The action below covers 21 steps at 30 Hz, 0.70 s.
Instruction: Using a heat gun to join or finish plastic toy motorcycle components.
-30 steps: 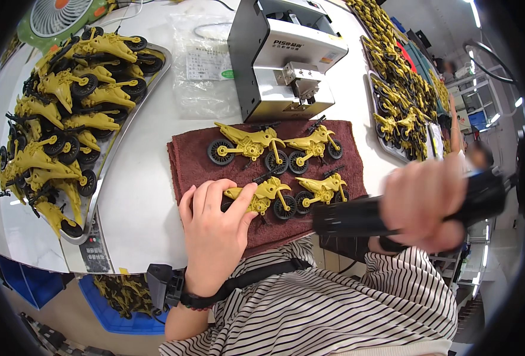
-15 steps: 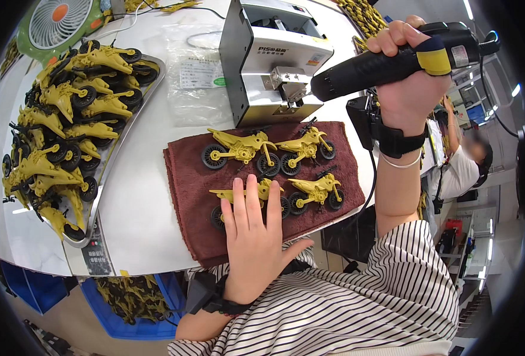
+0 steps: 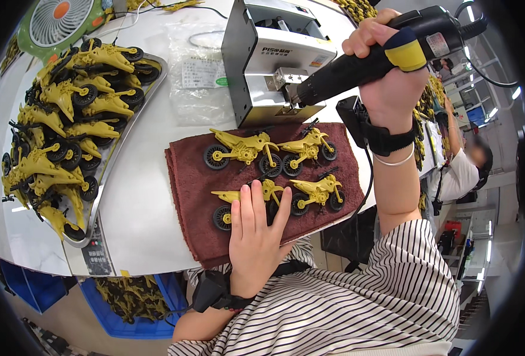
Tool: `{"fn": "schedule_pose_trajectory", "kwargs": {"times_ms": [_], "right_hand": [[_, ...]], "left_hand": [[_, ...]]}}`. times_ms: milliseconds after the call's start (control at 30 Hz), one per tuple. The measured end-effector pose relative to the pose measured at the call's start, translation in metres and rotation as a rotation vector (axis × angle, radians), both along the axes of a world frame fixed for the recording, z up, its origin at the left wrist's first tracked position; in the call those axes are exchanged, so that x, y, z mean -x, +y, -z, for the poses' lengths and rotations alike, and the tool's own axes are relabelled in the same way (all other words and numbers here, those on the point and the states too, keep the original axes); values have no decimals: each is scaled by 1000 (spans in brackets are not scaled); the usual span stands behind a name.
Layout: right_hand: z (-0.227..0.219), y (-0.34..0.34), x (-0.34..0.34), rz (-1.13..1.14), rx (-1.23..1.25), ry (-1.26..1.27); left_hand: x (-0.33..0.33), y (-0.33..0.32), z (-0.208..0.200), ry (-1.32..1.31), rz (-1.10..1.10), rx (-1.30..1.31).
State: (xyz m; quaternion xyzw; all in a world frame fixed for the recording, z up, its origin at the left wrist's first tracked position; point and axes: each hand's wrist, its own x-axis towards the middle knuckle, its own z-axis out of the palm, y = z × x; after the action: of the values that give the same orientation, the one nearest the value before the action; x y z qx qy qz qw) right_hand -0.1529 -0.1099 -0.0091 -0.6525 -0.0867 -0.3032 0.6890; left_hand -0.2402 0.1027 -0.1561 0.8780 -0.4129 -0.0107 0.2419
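My right hand [image 3: 390, 77] is wrapped round a black electric screwdriver [image 3: 348, 74], held nearly level. Its tip meets the metal outlet [image 3: 289, 81] on the front of a grey screw feeder machine [image 3: 268, 59]. With fingers stretched out, my left hand [image 3: 255, 237] lies over the near-left toy motorcycle [image 3: 227, 194], hiding part of it. Three more yellow toy motorcycles with black wheels lie on the folded brown towel [image 3: 197, 237]: one far left [image 3: 242, 146], one far right [image 3: 307, 147] and one near right [image 3: 317, 191].
A metal tray [image 3: 138, 110] heaped with toy motorcycles [image 3: 66, 124] stands at the left, with a green fan [image 3: 60, 21] behind it. A clear plastic bag [image 3: 197, 104] lies beside the machine. Below the table is a blue bin [image 3: 111, 314] of yellow parts. Another person [image 3: 461, 172] sits at the far right.
My right hand has moved left and the screwdriver's tip has gone from just short of the feeder's outlet into contact with it. My left hand has shifted slightly, its thumb closer to the fingers.
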Motion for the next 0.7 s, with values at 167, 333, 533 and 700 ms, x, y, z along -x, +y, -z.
{"fn": "schedule_pose_trajectory", "kwargs": {"times_ms": [167,333,533,700], "right_hand": [[-1,32,22,-179,-60,21],[-5,66,52,-444,-172,127],[16,103,61,-360,-108,213],[29,108,59,-371,-8,262]], "left_hand": [[-2,2,1,21,-4,-15],[2,-1,-5,22,26,-40],[6,1,10,32,23,-30],[9,1,17,-29,0,39]]}}
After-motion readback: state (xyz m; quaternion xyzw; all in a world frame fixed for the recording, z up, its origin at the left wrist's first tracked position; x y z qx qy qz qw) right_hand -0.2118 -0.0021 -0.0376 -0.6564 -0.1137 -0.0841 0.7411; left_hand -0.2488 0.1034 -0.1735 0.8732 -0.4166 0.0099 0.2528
